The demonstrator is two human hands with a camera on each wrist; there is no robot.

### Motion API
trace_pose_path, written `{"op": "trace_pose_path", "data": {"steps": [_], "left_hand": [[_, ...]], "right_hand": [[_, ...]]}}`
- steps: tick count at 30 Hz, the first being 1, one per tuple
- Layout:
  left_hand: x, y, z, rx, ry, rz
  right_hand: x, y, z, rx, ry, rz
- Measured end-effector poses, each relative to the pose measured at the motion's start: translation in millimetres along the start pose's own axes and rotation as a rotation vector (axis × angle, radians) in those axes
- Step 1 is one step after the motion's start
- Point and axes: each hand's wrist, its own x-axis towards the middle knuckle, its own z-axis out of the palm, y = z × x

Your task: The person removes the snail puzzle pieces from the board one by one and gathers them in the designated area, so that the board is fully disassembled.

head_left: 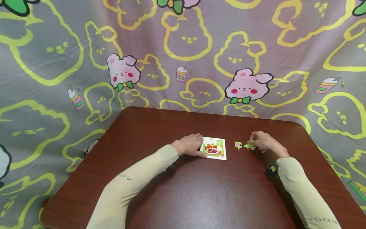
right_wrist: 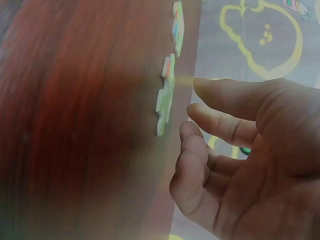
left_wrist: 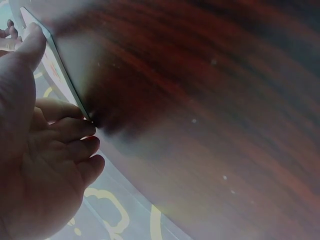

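Pale sleeves [head_left: 140, 173] come nearest the head camera, reaching over the brown table [head_left: 217, 197] to a puzzle board [head_left: 225, 152] lying flat. The person's left hand [head_left: 189, 145] straddles the board's left edge, fingers at the far corner, thumb on the near border. The board is white-rimmed, printed with a red, yellow and blue swirl among green. Right of the board lie a pink-and-green piece [head_left: 238, 145] and, farther out, a mostly green piece [head_left: 250, 147] just by the right hand [head_left: 264, 142].

On the left wrist view, thumb and fingers grip the board's edge, which shows as a thin slab. It is probably light and stiff, best steadied by its rim, since it might slide on the smooth table.

On the right wrist view, thumb and fingers bend loosely, apart, pinching nothing visible; whether a fingertip touches the green piece cannot be told. Both pieces look thin and notched. They should be light and rigid, easiest to take by opposite sides, sparing the narrow tabs.
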Motion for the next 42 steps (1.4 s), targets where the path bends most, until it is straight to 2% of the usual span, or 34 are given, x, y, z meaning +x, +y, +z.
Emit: {"op": "trace_pose_path", "data": {"steps": [10, 18, 24, 32, 42], "left_hand": [[2.1, -1.1, 3.4, -0.013, 0.000, -0.011], [1.8, -0.4, 2.6, -0.021, -0.004, -0.020], [1.5, 0.1, 2.1, -0.019, 0.000, -0.013], [0.0, 0.6, 1.4, -0.014, 0.004, -0.002], [1.0, 0.2, 0.7, 0.007, 0.000, -0.004]], "right_hand": [[3.1, -19.2, 8.7, -0.005, 0.030, -0.098], [9.3, -35.5, 16.9, -0.061, 0.068, -0.174], [13.1, -43.3, 21.7, -0.004, 0.042, -0.162], [19.3, -59.9, 27.9, -0.007, 0.045, -0.173], [25.1, -68.3, 40.1, 0.009, 0.040, -0.165]]}}
